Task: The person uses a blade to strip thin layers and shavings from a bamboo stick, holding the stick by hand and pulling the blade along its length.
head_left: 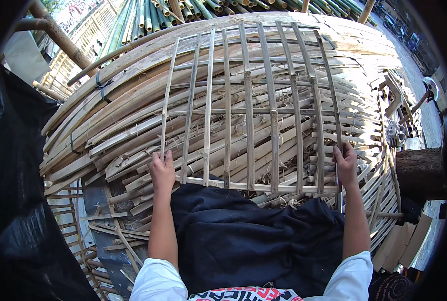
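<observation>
A bamboo lattice panel, made of several thin upright slats crossed by strips, is held up in front of me. My left hand is closed round its left outer slat near the lower corner. On the other side my right hand grips the right outer slat, thumb up along it. The panel's bottom strip runs between my hands, above a dark cloth over my lap. Behind the lattice, split bamboo strips lie in a large heap and show through its gaps.
Green bamboo poles are stacked at the back. A black sheet hangs at the left, beside a slatted bamboo frame. At the right are a dark log and flat wooden boards. Blue ties bind some long strips.
</observation>
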The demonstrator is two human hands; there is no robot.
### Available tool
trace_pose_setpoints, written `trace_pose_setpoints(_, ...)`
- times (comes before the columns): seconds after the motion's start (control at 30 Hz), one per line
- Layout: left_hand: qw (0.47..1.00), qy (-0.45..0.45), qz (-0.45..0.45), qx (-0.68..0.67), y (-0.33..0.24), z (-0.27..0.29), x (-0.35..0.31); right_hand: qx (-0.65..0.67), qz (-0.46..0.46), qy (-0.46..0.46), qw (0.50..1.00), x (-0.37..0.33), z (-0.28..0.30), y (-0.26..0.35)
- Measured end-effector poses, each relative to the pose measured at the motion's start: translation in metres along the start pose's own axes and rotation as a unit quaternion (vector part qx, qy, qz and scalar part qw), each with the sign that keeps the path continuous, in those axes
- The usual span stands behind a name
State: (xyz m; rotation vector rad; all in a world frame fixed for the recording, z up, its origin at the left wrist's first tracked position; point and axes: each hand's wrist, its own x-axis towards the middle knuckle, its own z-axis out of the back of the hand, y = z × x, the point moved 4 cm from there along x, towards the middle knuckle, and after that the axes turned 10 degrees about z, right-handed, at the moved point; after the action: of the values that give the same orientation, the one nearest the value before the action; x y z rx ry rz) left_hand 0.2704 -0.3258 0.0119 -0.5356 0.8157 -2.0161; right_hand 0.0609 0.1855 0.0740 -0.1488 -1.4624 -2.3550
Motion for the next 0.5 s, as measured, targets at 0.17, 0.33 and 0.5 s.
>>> trace_pose_setpoints(0.17,0.982,0.153,0.099,-0.055,0.002,-0.007,-0.038,-0.132,0.047,0.099,0.985,0.123,0.025,0.003)
trace_pose_setpoints(0.33,0.95,0.23,0.101,-0.184,-0.025,-0.011,-0.057,-0.166,0.054,0.147,0.974,0.197,0.04,0.013)
trace_pose_setpoints(0.5,0.861,0.352,0.198,-0.31,-0.086,-0.013,-0.088,-0.454,0.08,0.12,0.879,0.234,0.05,0.011)
